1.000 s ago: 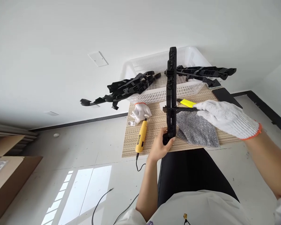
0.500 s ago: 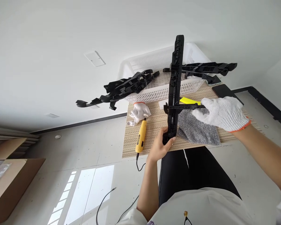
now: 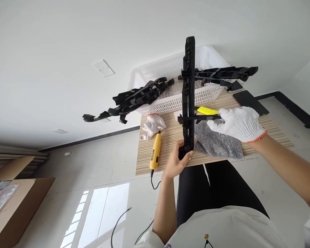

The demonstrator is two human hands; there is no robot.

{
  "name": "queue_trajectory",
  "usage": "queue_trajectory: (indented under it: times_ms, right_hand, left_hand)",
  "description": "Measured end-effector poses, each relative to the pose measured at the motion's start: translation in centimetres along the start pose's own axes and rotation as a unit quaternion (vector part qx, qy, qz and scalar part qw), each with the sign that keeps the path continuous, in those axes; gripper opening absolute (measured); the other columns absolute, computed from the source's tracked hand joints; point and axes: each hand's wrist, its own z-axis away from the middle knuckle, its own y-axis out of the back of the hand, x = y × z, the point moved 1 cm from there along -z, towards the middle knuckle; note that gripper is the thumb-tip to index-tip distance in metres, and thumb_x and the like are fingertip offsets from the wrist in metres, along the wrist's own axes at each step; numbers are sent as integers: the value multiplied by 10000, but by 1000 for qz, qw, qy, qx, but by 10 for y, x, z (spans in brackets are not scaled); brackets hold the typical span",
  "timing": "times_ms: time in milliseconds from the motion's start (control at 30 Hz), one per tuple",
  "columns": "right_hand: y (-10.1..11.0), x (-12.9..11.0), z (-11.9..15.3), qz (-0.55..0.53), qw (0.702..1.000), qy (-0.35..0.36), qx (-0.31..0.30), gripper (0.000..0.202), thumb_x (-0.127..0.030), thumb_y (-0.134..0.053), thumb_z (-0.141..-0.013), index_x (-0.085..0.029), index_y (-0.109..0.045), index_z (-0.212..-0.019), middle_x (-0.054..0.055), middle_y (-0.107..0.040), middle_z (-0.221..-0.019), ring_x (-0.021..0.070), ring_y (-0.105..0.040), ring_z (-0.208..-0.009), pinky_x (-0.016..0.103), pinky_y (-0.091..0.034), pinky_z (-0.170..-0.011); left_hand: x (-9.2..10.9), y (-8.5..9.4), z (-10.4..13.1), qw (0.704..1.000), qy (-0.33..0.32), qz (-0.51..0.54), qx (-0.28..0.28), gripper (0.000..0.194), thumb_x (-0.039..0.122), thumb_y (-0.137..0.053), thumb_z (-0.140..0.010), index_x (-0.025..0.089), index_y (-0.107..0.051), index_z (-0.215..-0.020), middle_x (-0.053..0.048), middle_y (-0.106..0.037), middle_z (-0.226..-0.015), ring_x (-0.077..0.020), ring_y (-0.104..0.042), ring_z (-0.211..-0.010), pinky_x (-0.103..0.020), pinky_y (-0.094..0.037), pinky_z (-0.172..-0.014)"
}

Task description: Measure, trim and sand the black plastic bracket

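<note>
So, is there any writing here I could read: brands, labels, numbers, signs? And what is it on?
None can be read with certainty.
Yellow corded rotary tool: a dark label with pale lettering, too small and blurred to read.
Black caliper in the gloved right hand: any numbers on it are too small to read.
Upright black plastic part: no lettering can be made out.

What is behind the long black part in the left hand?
Behind the long black part, the white basket shows on both sides, and so does the striped table. Whatever sits squarely behind it is hidden.
</note>
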Motion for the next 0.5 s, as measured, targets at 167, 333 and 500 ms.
queue_trajectory:
  times_ms: [167,333,500]
  right_hand:
    - [-3,0,1,7,1000,18,-10,573,-599,-387,-908,-141,-715,-801,100,-546,-512,174,-419,-510,316,-152,-571]
    - [-1,0,1,7,1000,4,-28,532,-536,-373,-917,-151,-715,-785,117,-601,-547,190,-466,-529,316,-156,-565]
    - [-1,-1,0,-6,999,4,-37,604,-613,-398,-915,-135,-733,-760,130,-631,-560,206,-516,-527,317,-151,-561]
  left_hand:
    - [2,1,0,1000,11,-1,1,344,424,-650,-982,232,-550,-1249,-95,-699,-1245,-250,-645,-1226,-408,-515,-1052]
    - [3,1,-1,1000,2,0,0,331,404,-657,-980,232,-555,-1244,-87,-700,-1242,-235,-635,-1228,-398,-491,-1088]
    - [4,2,-1,1000,3,-14,1,320,417,-655,-973,235,-569,-1222,-85,-700,-1213,-247,-643,-1206,-404,-503,-1068]
